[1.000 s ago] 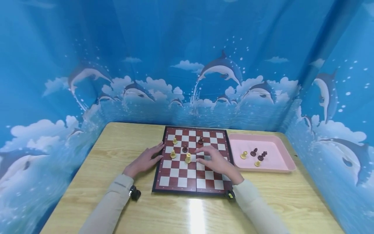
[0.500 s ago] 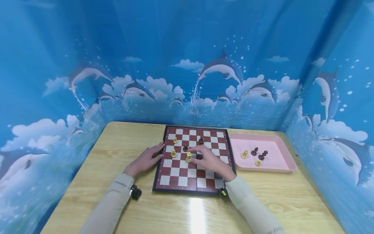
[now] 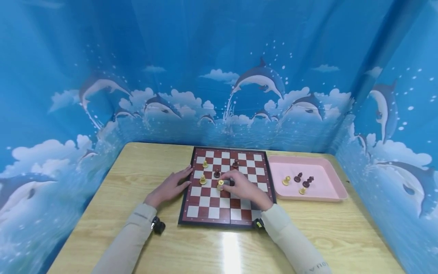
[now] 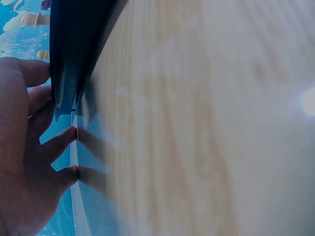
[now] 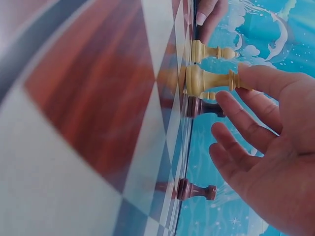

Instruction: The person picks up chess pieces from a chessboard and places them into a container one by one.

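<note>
My right hand pinches the top of a tall light yellow chess piece between thumb and index finger, its base right at the board surface. Its head is hidden by the fingertips; the other fingers hang loosely bent. Near it on the chessboard stand a light bishop, a light pawn, a dark piece and a dark rook. At the board's left edge, my left hand rests with spread, relaxed fingers, fingertips touching the dark frame.
Right of the board sits a pink tray holding several light and dark chess pieces. Both lie on a wooden table, with a blue dolphin-print curtain right behind its far edge.
My right hand has moved left across the board and brought its thumb and index finger onto the light yellow piece. The left hand has stayed at the board's edge.
</note>
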Motion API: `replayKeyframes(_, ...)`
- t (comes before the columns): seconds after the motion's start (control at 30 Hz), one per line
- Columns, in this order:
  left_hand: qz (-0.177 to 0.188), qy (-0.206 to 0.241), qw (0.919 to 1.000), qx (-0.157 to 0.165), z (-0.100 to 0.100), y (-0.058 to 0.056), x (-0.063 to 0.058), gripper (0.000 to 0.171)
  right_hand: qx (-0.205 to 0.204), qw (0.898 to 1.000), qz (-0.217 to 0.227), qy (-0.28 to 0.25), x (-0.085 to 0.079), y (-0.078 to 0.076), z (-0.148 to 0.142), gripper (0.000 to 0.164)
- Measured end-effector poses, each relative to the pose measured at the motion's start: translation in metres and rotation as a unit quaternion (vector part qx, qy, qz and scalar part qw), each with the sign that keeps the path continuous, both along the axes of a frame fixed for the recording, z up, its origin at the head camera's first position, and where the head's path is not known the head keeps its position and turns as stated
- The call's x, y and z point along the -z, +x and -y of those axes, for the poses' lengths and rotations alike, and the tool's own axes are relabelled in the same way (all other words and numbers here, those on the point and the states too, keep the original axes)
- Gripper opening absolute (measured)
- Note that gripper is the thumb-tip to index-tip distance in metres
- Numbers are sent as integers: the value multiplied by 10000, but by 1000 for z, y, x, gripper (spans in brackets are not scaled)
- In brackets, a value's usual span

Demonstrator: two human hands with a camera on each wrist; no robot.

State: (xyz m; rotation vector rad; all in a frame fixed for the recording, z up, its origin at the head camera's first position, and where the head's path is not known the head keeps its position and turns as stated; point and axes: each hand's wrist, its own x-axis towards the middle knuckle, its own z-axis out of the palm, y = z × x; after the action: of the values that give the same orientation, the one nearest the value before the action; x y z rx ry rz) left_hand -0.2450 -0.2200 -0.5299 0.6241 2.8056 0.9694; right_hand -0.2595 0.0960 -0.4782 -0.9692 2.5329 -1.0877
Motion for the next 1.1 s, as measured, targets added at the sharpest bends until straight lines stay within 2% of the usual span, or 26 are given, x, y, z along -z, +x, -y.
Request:
replayKeyframes(0.53, -23, -18, 10000, -2, -2, 2, -1, 60, -445, 9986, -125, -238, 2, -1, 2, 16)
replayKeyframes(0.63, -32, -16, 10000, 2, -2, 2, -1, 60, -293, 9991, -54, -299, 1, 0, 2, 20)
replayKeyframes(0.8, -47, 0, 10000, -4, -2, 3, -1, 60, 115, 9975, 123, -686, -5, 2, 0, 26)
replayKeyframes(0.93, -57, -26, 10000, -32, -2, 2, -1, 60, 196, 9965, 277, -759, -8, 2, -3, 28)
replayKeyframes(1.1, 3, -25, 10000, -69, -1, 2, -1, 60, 216, 9968, 260, -722, -7, 3, -9, 29)
